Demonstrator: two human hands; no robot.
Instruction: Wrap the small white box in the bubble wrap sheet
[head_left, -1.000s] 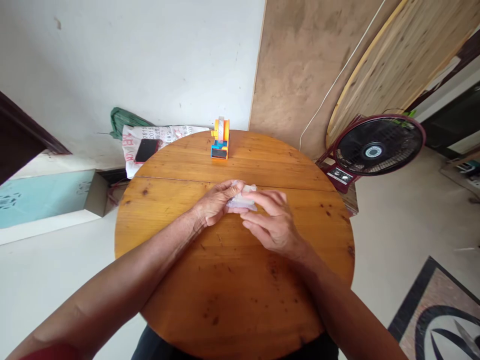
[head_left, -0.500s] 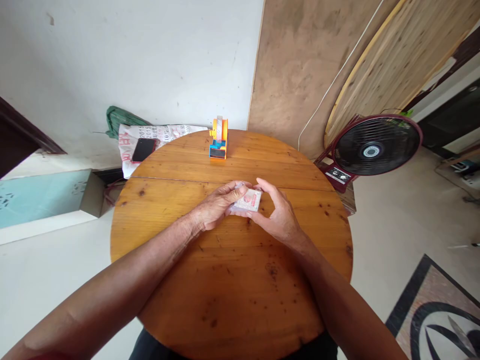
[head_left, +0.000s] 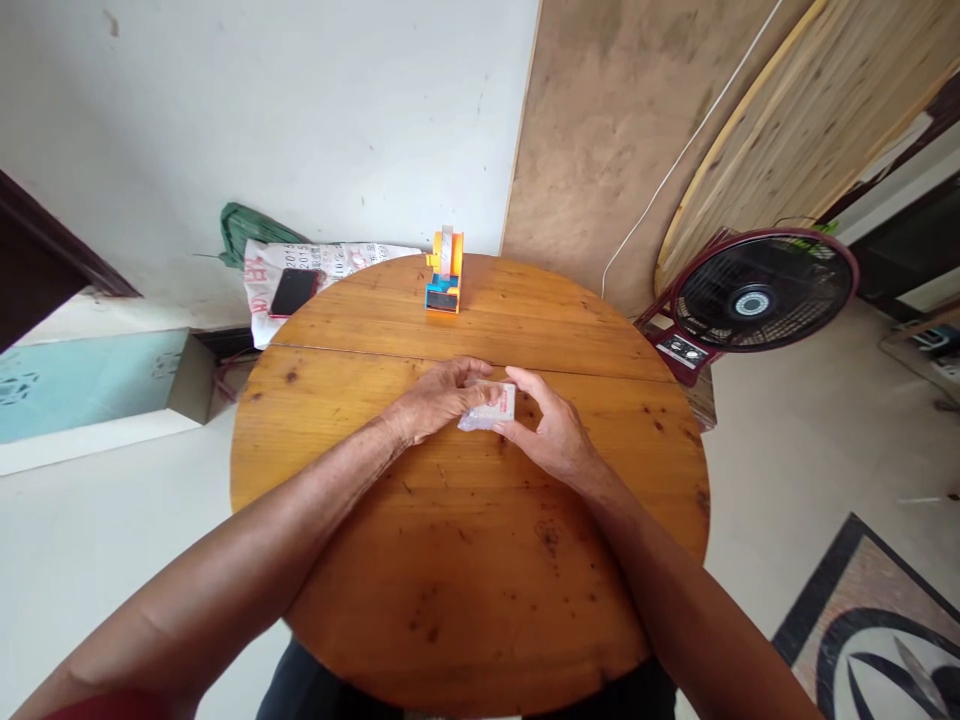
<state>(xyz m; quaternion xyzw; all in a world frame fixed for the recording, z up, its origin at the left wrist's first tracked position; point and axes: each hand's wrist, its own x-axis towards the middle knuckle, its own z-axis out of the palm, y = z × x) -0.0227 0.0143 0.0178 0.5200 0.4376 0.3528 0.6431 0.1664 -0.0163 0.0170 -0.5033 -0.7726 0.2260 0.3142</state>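
A small white box with red print (head_left: pixel 504 403), in clear plastic wrapping, is held over the middle of the round wooden table (head_left: pixel 480 560). My left hand (head_left: pixel 439 400) grips its left side, the thumb lying across the top face. On the other side my right hand (head_left: pixel 551 425) holds the box's right edge between thumb and forefinger. Part of the box is hidden under my left thumb. Beyond both hands, an orange and blue tape dispenser (head_left: pixel 444 275) stands near the table's far edge.
Left of the table's far edge, a dark phone (head_left: pixel 293 292) lies on a printed white sack (head_left: pixel 259 290), by a green bag (head_left: pixel 259 235). A dark red fan (head_left: pixel 754 300) stands to the right. A wall (head_left: pixel 300 120) rises behind.
My left thumb has moved right, further across the box, and covers more of the print. The whole view has shifted slightly. Both hands still hold the box.
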